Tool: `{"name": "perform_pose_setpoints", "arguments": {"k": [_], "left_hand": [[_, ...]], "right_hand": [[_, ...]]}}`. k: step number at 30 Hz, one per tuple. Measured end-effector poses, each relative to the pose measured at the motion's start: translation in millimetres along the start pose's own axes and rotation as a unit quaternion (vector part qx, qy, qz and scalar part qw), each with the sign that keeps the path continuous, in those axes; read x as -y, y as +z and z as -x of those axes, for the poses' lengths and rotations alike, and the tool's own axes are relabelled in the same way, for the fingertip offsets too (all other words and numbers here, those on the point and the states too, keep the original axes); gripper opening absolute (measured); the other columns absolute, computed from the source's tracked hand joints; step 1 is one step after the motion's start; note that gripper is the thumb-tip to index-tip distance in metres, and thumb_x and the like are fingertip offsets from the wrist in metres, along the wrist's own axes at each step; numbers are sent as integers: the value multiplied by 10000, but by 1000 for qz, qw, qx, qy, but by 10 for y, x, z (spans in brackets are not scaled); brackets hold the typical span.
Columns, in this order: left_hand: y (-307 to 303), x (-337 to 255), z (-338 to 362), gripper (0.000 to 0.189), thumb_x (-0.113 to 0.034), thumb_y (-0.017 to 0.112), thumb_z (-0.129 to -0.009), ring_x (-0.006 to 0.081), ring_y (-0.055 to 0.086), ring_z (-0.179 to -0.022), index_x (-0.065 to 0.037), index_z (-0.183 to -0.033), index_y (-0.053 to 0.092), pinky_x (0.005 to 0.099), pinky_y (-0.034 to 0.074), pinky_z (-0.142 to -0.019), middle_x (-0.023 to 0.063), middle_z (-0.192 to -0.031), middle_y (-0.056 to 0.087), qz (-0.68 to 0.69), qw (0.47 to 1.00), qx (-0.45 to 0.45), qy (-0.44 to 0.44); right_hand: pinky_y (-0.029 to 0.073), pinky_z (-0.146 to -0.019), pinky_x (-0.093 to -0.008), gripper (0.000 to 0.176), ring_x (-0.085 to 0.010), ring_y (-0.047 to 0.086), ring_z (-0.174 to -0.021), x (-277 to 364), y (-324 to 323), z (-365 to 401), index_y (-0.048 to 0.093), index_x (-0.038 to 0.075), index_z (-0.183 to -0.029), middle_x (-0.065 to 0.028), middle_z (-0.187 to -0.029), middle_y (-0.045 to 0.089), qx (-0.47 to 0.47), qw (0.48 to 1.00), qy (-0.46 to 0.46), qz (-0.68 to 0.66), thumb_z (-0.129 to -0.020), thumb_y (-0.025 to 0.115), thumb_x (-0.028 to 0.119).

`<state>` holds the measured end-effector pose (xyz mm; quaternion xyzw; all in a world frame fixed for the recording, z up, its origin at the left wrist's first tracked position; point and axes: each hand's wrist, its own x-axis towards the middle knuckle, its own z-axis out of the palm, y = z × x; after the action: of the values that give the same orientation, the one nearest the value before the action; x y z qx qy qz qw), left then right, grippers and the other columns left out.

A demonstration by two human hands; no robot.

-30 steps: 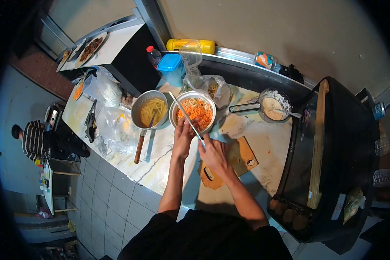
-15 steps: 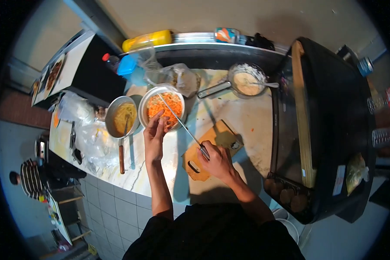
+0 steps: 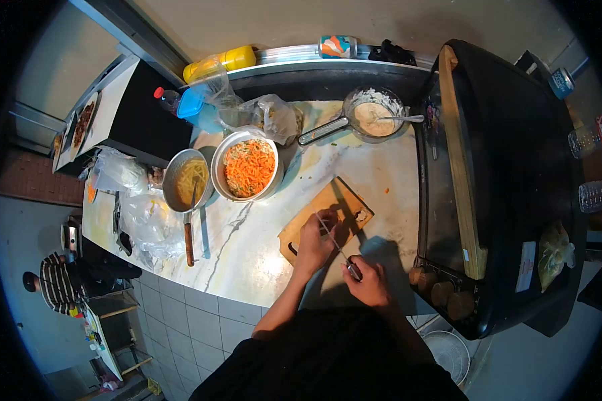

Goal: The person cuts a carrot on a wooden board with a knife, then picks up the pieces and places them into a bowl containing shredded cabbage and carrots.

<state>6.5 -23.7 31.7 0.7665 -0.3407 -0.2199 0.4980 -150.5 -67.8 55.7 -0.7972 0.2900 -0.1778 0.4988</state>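
Note:
My right hand [image 3: 369, 286] grips a knife [image 3: 341, 252] by its dark handle, blade pointing up and left. My left hand [image 3: 316, 242] is over the wooden cutting board [image 3: 306, 222], its fingers bent together around the blade's far end. Whatever those fingers hold is hidden. A small pale piece [image 3: 362, 216] lies on the board's right part. Up and to the left stands a white bowl [image 3: 218, 184] filled with shredded carrot [image 3: 251, 166] and paler shreds.
Left of the bowl is a saucepan [image 3: 169, 190] of yellowish strips. A pan [image 3: 346, 110] with creamy batter and a spoon stands behind the board. Plastic bags [image 3: 150, 224] lie at left; a large black appliance [image 3: 515, 200] borders the right. A person [image 3: 57, 281] is far left.
Both hands have moved from the bowl back to the cutting board. The left hand has left the bowl's edge, and the knife has swung away from above the carrot.

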Motion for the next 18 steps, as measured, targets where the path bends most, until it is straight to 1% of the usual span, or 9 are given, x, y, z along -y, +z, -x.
{"name": "perform_pose_setpoints", "arguments": {"k": [1,4,7,8,11,12,13,16,18], "left_hand": [[59,-17,-12,262,-3,626,-792,250,658,-792,-7,-1048,574,323,511,-702,152,-894,632,1,1000,2,1],[148,-59,-88,275,4,619,-746,414,604,-843,22,-1020,605,426,479,-735,233,-944,624,-101,995,-22,6],[210,32,-89,209,4,600,-761,402,605,-763,5,-969,591,430,485,-677,216,-886,616,-116,991,-34,53],[208,46,-74,202,4,592,-760,424,590,-787,4,-962,592,444,476,-696,223,-886,613,-115,992,-26,50],[135,19,-48,223,27,579,-754,423,592,-797,1,-974,599,446,476,-703,216,-876,621,-128,988,-42,78],[75,17,-54,284,65,566,-741,352,630,-780,3,-1015,606,399,495,-692,188,-855,636,-131,986,-47,95],[-1,21,-67,284,65,566,-741,352,630,-780,3,-1015,606,399,495,-692,188,-855,636,-133,985,-58,93],[-351,20,-199,335,119,540,-771,148,639,-739,23,-1087,597,270,501,-709,117,-813,641,-15,991,-126,50],[-675,-46,-343,227,43,552,-861,133,636,-802,42,-1086,586,271,498,-730,81,-816,643,33,986,-163,33]], "right_hand": [[445,-491,-374,137,-329,586,-542,-34,-47,33,553,32,-816,-150,-601,553,-1,1000,1,1,-810,654,125],[422,-493,-369,141,-328,569,-524,-63,-159,56,530,26,-780,-137,-584,538,-37,998,23,34,-826,629,115],[412,-497,-374,154,-323,561,-514,-84,-186,53,521,28,-769,-126,-577,532,-72,997,18,33,-829,629,121],[457,-523,-420,134,-360,595,-575,-64,-220,50,553,45,-824,-136,-610,592,-52,997,43,29,-843,621,160],[436,-498,-414,129,-353,584,-551,-108,-184,33,552,49,-821,-130,-601,585,-72,995,19,69,-841,621,156],[409,-481,-413,133,-349,571,-534,-83,-183,10,547,45,-805,-130,-585,566,-86,994,-8,69,-836,624,149],[409,-481,-413,133,-349,571,-534,-40,-186,-8,547,45,-805,-130,-585,566,-79,994,-17,67,-836,624,149],[372,-447,-396,137,-335,535,-473,23,-170,-37,543,26,-771,-131,-530,509,-81,996,-10,47,-826,630,115],[373,-448,-393,127,-331,536,-472,26,-154,-65,548,26,-780,-130,-529,508,-69,997,-25,34,-826,629,112]]}}
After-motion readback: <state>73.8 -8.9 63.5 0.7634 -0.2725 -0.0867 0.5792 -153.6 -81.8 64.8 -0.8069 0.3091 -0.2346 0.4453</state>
